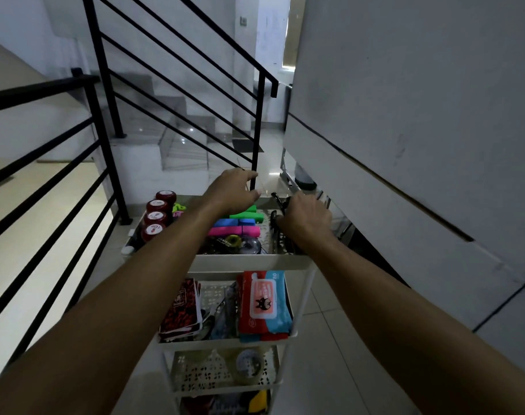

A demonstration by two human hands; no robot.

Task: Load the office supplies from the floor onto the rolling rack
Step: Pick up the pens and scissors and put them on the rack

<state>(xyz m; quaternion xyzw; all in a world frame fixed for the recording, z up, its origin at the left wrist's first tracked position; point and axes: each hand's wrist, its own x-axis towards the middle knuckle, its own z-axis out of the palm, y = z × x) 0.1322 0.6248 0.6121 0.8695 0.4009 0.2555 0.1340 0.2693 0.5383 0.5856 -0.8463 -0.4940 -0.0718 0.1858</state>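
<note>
At frame centre, the left hand (232, 190) hovers with relaxed, spread fingers above the rolling rack (249, 262) top tray; the right hand (307, 218) curls around black clips (280, 218) there, beside highlighters (237, 224).

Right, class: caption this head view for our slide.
Both hands reach over the loaded rolling rack's top tray beside a stair railing.

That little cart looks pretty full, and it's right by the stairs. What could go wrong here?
The top tray is crowded: the right hand is among black clips at its edge, so one could slip over the side. The left hand hovers above the highlighters and might knock them. The wipes pack on the second shelf sticks past the rim and could slide out if the cart rolls.
</note>
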